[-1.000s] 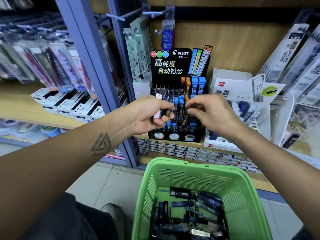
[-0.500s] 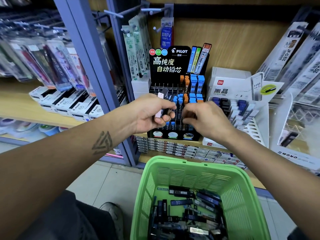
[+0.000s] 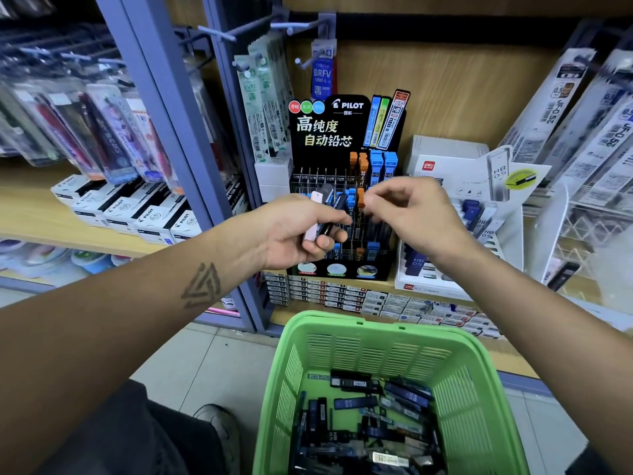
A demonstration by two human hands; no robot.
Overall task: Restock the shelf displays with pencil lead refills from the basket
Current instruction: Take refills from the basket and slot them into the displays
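Inside green basket (image 3: 479, 382), dark slim refills (image 3: 356, 383)

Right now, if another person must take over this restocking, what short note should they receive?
Left hand: holds a few refill cases, one pale and the others dark.
Right hand: fingertips pinched at the black Pilot display; what they grip is blurred.
Green basket: below the shelf, with many refills inside.
Done: some display slots hold blue and orange cases.
Left: slot in the held cases, then empty the basket.
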